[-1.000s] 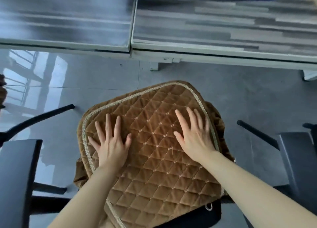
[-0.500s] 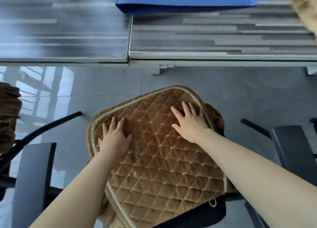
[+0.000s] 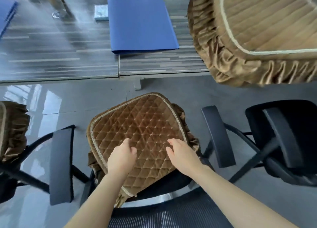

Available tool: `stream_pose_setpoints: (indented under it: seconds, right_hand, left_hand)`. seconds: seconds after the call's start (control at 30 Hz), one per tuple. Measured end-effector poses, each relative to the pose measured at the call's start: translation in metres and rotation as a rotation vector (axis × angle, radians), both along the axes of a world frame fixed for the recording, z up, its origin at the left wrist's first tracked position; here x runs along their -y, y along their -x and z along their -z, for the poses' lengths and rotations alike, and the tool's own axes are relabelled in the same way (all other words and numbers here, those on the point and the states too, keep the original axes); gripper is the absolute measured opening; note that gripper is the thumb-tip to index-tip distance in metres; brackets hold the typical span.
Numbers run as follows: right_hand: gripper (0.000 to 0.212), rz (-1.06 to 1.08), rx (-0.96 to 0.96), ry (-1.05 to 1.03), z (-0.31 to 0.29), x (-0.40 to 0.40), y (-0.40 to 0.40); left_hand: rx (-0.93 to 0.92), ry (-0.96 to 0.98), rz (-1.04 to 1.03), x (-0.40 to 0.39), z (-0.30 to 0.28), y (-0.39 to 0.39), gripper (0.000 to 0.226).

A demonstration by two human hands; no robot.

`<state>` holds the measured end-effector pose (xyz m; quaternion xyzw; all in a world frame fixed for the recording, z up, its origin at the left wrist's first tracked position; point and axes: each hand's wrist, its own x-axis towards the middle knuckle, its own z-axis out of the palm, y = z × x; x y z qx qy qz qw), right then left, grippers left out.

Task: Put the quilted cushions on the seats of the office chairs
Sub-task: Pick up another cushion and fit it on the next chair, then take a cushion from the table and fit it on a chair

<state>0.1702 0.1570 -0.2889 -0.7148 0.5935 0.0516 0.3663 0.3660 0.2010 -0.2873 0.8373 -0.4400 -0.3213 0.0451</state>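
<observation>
A brown quilted cushion (image 3: 142, 129) with a beige piped edge and frilled skirt lies on the seat of the black office chair (image 3: 217, 135) straight below me. My left hand (image 3: 121, 157) hovers over its near left part with fingers loosely curled, holding nothing. My right hand (image 3: 181, 154) is over the near right part, fingers relaxed. Another brown cushion (image 3: 248, 32) lies on the desk at the top right, its frill hanging over the edge. A third cushion (image 3: 12, 128) sits on a chair at the far left.
A grey striped desk (image 3: 60, 56) spans the top, with a blue folder (image 3: 140, 21) on it. A second black chair (image 3: 283, 138) with a bare seat stands to the right. The chair's left armrest (image 3: 60, 166) is beside the cushion. Glossy grey floor lies beneath.
Both hands have drawn back toward me from the cushion's middle to its near part, fingers now curled and lifting off. My view has tilted up, revealing the desk and the cushion on it.
</observation>
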Motion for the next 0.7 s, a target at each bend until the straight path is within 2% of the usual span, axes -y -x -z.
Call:
stream_pose_setpoints:
  seconds: [0.13,0.37,0.53,0.7]
  right_hand:
    - [0.041,0.153,0.099,0.083,-0.068,-0.057,0.042]
    - [0.032,0.386,0.147,0.185,-0.163,-0.148,0.142]
    - [0.031,0.546,0.161,0.215,-0.192,-0.196,0.215]
    - [0.029,0.596,0.159,0.227,-0.209,-0.223,0.300]
  left_hand:
    - [-0.116,0.142,-0.008,-0.037,-0.064,0.038,0.035]
    - [-0.318,0.211,-0.029,-0.107,-0.152,0.126,0.021]
    - [-0.415,0.204,0.008,-0.143,-0.183,0.207,0.016]
    - [-0.475,0.176,0.085,-0.156,-0.198,0.304,0.015]
